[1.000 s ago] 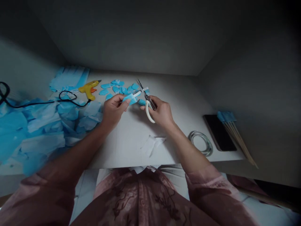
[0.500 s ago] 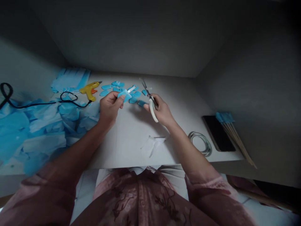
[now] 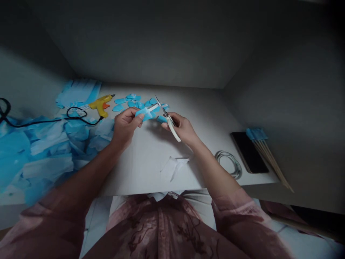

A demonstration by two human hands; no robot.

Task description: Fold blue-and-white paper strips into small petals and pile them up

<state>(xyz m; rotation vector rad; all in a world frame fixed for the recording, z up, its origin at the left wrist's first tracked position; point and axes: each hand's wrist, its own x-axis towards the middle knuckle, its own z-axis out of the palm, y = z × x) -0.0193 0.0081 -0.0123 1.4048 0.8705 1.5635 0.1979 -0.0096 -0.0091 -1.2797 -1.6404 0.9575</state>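
My left hand (image 3: 124, 126) pinches a small blue piece with a white strip (image 3: 146, 112) above the white table (image 3: 151, 158). My right hand (image 3: 181, 128) grips white-handled scissors (image 3: 168, 119), whose dark blades point up and left and meet the white strip of the blue piece. Several cut blue petal-shaped pieces (image 3: 132, 101) lie on the table just behind both hands.
A yellow hot glue gun (image 3: 101, 103) with a black cord (image 3: 40, 118) lies at the back left beside heaps of blue sheet material (image 3: 40, 147). White scraps (image 3: 174, 166) lie near the front edge. At the right are coiled wire (image 3: 229, 163), a black phone (image 3: 248, 151) and blue-tipped wooden sticks (image 3: 266, 154).
The scissors swung away from the blue piece half a second ago and are now back at its white strip. My left hand has shifted slightly left while keeping its hold.
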